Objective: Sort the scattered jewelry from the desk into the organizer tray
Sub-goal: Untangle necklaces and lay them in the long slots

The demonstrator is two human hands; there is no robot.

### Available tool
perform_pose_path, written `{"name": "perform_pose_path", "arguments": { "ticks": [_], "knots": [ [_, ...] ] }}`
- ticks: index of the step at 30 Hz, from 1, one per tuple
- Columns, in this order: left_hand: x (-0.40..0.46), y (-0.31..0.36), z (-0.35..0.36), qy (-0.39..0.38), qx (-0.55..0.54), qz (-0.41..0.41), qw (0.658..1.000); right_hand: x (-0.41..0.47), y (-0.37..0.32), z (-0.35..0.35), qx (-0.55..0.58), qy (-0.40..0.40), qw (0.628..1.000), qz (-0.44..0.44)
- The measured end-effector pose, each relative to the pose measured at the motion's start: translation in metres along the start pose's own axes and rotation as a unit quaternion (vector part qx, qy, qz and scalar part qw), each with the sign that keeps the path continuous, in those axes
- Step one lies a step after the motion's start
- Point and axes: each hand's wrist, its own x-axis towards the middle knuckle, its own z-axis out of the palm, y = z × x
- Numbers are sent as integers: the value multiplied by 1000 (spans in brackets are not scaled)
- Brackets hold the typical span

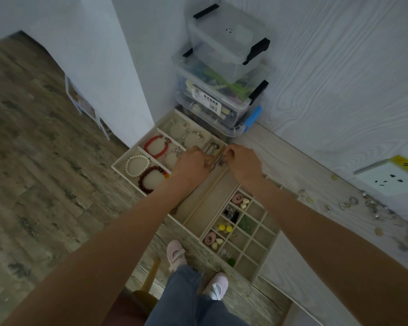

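A beige organizer tray (pixel 199 209) lies on the desk, with bracelet slots at the left and a grid of small cells (pixel 252 234) at the right. Both hands are over its long narrow slot. My left hand (pixel 191 162) and my right hand (pixel 244 162) each pinch a thin metallic piece of jewelry (pixel 218 161) stretched between them; it is too small to identify. Red (pixel 154 144), pearl (pixel 137 165) and dark red (pixel 151 178) bracelets sit in the left slots. Scattered jewelry (pixel 363 205) lies along the desk's right side by the wall.
Stacked clear storage boxes (pixel 224 90) stand behind the tray in the corner. A white socket box (pixel 391 178) sits at the right wall. The desk edge runs beside the tray's left side; my legs and pink shoes (pixel 176 254) show below, over the wooden floor.
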Motion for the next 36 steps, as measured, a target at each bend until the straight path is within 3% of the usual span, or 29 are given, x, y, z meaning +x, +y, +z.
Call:
{"name": "perform_pose_path", "arguments": {
  "ticks": [13, 23, 30, 36],
  "knots": [
    [-3, 5, 0, -10, 40, 35, 999, -1, -4, -4, 14, -14, 1000, 25],
    [-22, 48, 2, 61, 68, 62, 994, -26, 25, -34, 294, 46, 952, 66],
    [-49, 115, 37, 52, 93, 171, 979, -95, 109, -62, 232, 93, 963, 106],
    [-63, 183, 99, -43, 89, 263, 960, -169, 194, -66, 88, 54, 978, 182]
  ]
}}
